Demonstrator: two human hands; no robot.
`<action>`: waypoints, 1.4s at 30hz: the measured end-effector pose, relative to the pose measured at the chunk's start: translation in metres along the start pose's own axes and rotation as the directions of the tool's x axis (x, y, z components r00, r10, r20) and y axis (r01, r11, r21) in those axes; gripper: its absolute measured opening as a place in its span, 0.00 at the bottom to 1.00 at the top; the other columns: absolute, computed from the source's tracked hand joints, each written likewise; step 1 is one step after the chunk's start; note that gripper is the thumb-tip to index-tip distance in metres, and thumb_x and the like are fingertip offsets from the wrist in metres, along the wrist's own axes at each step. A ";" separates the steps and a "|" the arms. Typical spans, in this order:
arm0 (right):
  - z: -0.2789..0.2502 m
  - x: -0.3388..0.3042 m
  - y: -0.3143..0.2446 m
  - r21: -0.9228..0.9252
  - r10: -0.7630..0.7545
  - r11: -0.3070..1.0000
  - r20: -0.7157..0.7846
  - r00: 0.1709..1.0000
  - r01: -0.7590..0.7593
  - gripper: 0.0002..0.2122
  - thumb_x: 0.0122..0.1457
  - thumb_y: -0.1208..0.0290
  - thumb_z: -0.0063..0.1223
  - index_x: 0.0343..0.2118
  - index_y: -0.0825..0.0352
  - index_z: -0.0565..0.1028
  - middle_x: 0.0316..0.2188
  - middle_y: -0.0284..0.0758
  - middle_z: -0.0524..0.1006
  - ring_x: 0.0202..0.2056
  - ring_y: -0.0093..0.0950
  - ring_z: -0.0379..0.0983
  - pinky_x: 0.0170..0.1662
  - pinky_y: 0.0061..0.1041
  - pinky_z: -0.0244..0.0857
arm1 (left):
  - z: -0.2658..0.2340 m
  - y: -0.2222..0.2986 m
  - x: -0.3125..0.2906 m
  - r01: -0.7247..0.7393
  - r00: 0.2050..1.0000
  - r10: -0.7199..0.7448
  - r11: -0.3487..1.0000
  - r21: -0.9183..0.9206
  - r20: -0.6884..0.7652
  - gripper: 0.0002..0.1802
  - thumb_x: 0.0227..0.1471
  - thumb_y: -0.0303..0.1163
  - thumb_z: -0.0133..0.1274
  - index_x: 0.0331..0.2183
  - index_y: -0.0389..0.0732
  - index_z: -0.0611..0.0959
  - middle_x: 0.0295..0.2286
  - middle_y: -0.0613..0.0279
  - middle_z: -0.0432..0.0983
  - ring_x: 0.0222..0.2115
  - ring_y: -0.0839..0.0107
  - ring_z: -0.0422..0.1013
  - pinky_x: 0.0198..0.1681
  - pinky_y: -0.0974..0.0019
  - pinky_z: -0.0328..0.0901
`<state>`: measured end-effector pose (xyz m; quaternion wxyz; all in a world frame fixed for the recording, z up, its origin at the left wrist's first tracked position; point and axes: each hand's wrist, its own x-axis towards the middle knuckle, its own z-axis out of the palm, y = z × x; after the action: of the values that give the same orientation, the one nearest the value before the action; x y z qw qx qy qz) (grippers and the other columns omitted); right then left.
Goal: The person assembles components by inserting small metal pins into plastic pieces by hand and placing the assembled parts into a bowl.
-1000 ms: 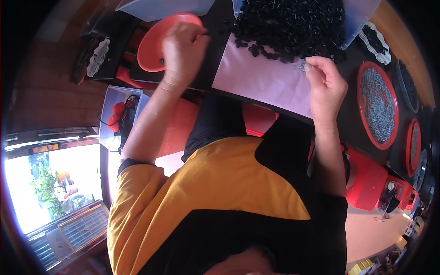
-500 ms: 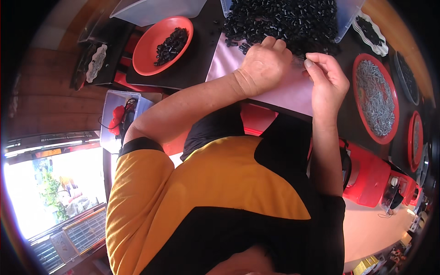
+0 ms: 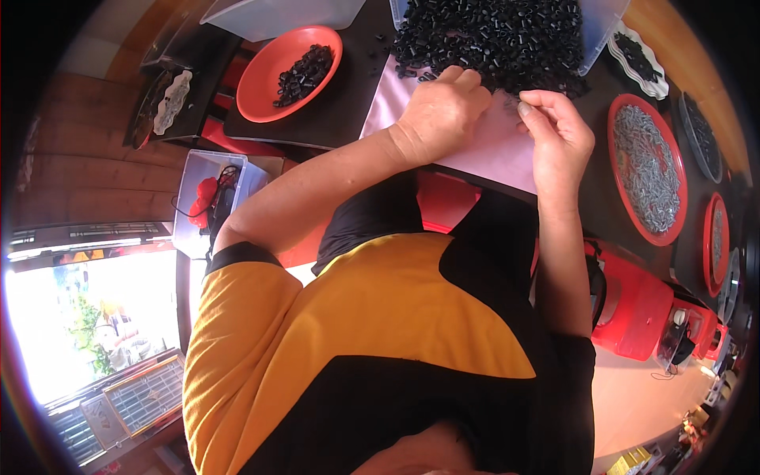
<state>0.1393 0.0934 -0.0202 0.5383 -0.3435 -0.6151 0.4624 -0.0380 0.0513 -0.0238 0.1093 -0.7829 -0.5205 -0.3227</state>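
A heap of small black parts [image 3: 491, 39] spills from a clear bin onto a pink sheet [image 3: 491, 154]. My left hand [image 3: 439, 115] lies knuckles-up at the heap's near edge with its fingers curled down into the parts; what is under them is hidden. Just to its right, my right hand [image 3: 558, 131] pinches thumb and forefinger together on something tiny at the edge of the heap. A red bowl [image 3: 269, 91] holding a few black parts stands far to the left on a black tray.
A round red tray of grey metal bits [image 3: 645, 170] sits at the right, with more round dishes [image 3: 716, 237] beyond it. A clear box with red and black items [image 3: 210, 198] and a red device [image 3: 633, 305] are lower down.
My left hand has come from the red bowl at the left across to the black heap beside my right hand. The bowl's black parts now show. My right hand has barely moved.
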 end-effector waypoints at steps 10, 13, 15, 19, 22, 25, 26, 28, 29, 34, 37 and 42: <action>0.004 -0.005 -0.003 -0.174 -0.128 0.976 0.030 0.991 0.131 0.05 0.52 0.83 0.58 0.33 0.68 0.80 0.27 0.32 0.82 0.29 0.19 0.77 0.35 0.18 0.69 | -0.001 0.004 -0.001 0.005 0.998 -0.009 0.998 0.060 0.060 0.06 0.40 0.25 0.60 0.27 0.42 0.81 0.28 0.61 0.73 0.33 0.61 0.72 0.32 0.61 0.70; 0.003 -0.007 -0.006 -0.153 -0.101 0.983 0.028 0.995 0.104 0.05 0.52 0.83 0.58 0.33 0.69 0.80 0.27 0.32 0.82 0.29 0.18 0.77 0.35 0.18 0.69 | 0.000 0.002 0.000 -0.019 0.998 0.009 0.990 0.137 0.069 0.06 0.40 0.25 0.59 0.27 0.41 0.81 0.28 0.60 0.72 0.34 0.60 0.72 0.30 0.61 0.70; 0.002 -0.008 -0.006 -0.131 -0.038 0.991 0.040 0.998 0.043 0.06 0.52 0.83 0.58 0.34 0.69 0.80 0.28 0.30 0.82 0.31 0.17 0.76 0.36 0.18 0.69 | 0.002 0.000 -0.004 0.025 1.000 -0.026 0.998 0.051 0.004 0.05 0.43 0.25 0.58 0.28 0.40 0.81 0.28 0.61 0.73 0.32 0.62 0.72 0.29 0.62 0.70; 0.006 -0.009 -0.010 -0.008 -0.047 0.999 0.113 0.993 0.048 0.08 0.54 0.83 0.57 0.37 0.69 0.80 0.30 0.30 0.82 0.33 0.17 0.76 0.37 0.18 0.69 | -0.038 0.028 0.017 0.759 0.618 -0.603 0.289 -0.584 0.505 0.03 0.52 0.25 0.55 0.30 0.36 0.82 0.28 0.64 0.75 0.27 0.70 0.71 0.27 0.67 0.67; 0.014 -0.007 -0.014 0.191 -0.053 0.981 0.163 0.985 0.021 0.09 0.56 0.83 0.56 0.40 0.69 0.80 0.33 0.30 0.81 0.34 0.17 0.75 0.39 0.17 0.69 | -0.043 0.029 0.021 0.667 0.585 -0.549 -0.092 -0.739 0.596 0.06 0.56 0.24 0.53 0.35 0.30 0.80 0.29 0.59 0.75 0.27 0.71 0.71 0.30 0.68 0.66; 0.016 -0.005 -0.016 0.246 -0.032 0.969 0.150 0.988 -0.006 0.09 0.57 0.83 0.56 0.40 0.69 0.79 0.33 0.31 0.81 0.34 0.17 0.75 0.39 0.17 0.69 | -0.044 0.028 0.022 0.587 0.563 -0.548 -0.262 -0.766 0.618 0.08 0.56 0.23 0.52 0.37 0.28 0.78 0.29 0.55 0.75 0.28 0.69 0.72 0.30 0.67 0.67; 0.016 -0.004 -0.014 0.148 -0.104 0.985 0.134 0.986 0.083 0.08 0.56 0.83 0.56 0.39 0.70 0.79 0.32 0.30 0.81 0.34 0.17 0.75 0.38 0.17 0.69 | -0.042 0.028 0.023 0.563 0.549 -0.559 -0.302 -0.769 0.622 0.09 0.55 0.22 0.52 0.39 0.27 0.77 0.29 0.54 0.75 0.28 0.68 0.72 0.30 0.66 0.67; 0.015 -0.004 -0.012 0.049 -0.176 0.984 0.127 0.976 0.171 0.07 0.56 0.83 0.57 0.38 0.70 0.79 0.32 0.30 0.81 0.33 0.17 0.75 0.38 0.17 0.69 | -0.037 0.024 0.023 0.548 0.541 -0.573 -0.315 -0.775 0.615 0.07 0.52 0.22 0.55 0.35 0.28 0.79 0.28 0.54 0.76 0.25 0.68 0.72 0.27 0.67 0.67; 0.014 -0.005 -0.011 0.048 -0.147 0.989 0.132 0.980 0.142 0.07 0.55 0.83 0.58 0.37 0.70 0.79 0.31 0.29 0.80 0.32 0.16 0.74 0.37 0.16 0.68 | -0.035 0.024 0.023 0.527 0.538 -0.586 -0.327 -0.784 0.606 0.06 0.49 0.22 0.58 0.31 0.29 0.81 0.26 0.55 0.77 0.22 0.68 0.72 0.24 0.68 0.67; 0.010 -0.007 -0.008 0.127 -0.007 0.992 0.050 0.999 0.001 0.05 0.54 0.82 0.60 0.34 0.69 0.79 0.29 0.28 0.79 0.29 0.15 0.72 0.34 0.16 0.68 | -0.025 0.005 0.015 0.618 0.774 -0.597 0.641 -0.455 0.210 0.07 0.45 0.29 0.63 0.26 0.36 0.83 0.27 0.62 0.76 0.28 0.66 0.73 0.31 0.66 0.68; 0.009 -0.006 -0.013 0.151 0.089 0.984 0.016 0.996 -0.090 0.04 0.54 0.81 0.60 0.33 0.68 0.79 0.29 0.28 0.79 0.28 0.15 0.71 0.32 0.16 0.68 | -0.001 -0.011 0.012 0.271 0.961 -0.270 0.962 0.014 -0.054 0.06 0.40 0.31 0.63 0.23 0.41 0.83 0.26 0.60 0.75 0.30 0.61 0.73 0.31 0.64 0.69; 0.007 -0.008 -0.013 0.184 0.113 0.976 0.030 0.993 -0.116 0.04 0.55 0.80 0.59 0.34 0.68 0.79 0.29 0.28 0.78 0.29 0.15 0.72 0.31 0.16 0.68 | 0.006 -0.013 0.005 0.121 0.991 -0.113 0.984 0.134 -0.069 0.06 0.37 0.29 0.63 0.22 0.41 0.82 0.26 0.62 0.72 0.33 0.60 0.71 0.33 0.61 0.70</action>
<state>0.1346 0.0800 -0.0111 0.5344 -0.3224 -0.5538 0.5512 -0.0463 0.0637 -0.0272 0.1600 -0.7314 -0.5830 -0.3155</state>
